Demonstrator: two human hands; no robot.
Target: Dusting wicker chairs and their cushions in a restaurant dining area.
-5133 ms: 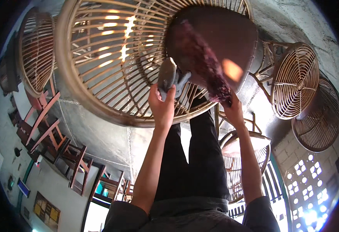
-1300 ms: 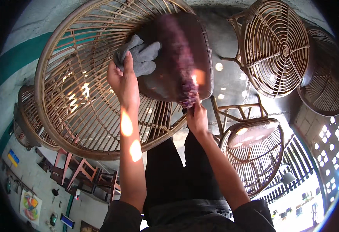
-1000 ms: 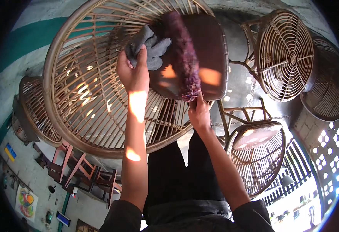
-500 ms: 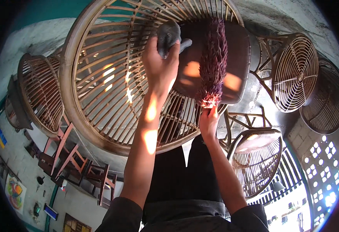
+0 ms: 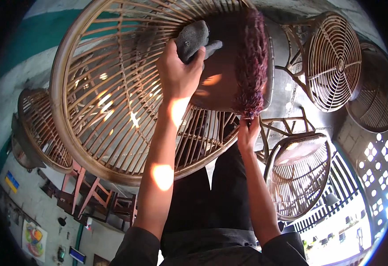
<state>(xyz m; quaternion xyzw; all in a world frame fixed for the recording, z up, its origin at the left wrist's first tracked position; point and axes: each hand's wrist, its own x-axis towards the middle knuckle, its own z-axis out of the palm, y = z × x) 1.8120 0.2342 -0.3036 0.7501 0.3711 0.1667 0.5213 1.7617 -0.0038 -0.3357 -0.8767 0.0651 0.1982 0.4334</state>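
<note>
Rattan chair [image 5: 58, 88] beneath one duster [image 5: 252, 60], one cloth [image 5: 192, 41]

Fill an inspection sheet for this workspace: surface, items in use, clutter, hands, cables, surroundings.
Surface: brown padded seat of a large rattan chair, with sunlit patches.
Items in use: gray glove; purple duster over the seat, contact unclear.
Clutter: ring-patterned rattan piece and cushioned rattan chair to the right; wooden chairs lower left.
Hands: left hand grips the glove; right hand grips the duster's near end.
Cables: nothing seen near the hands.
Surroundings: perforated wall at right.
</note>
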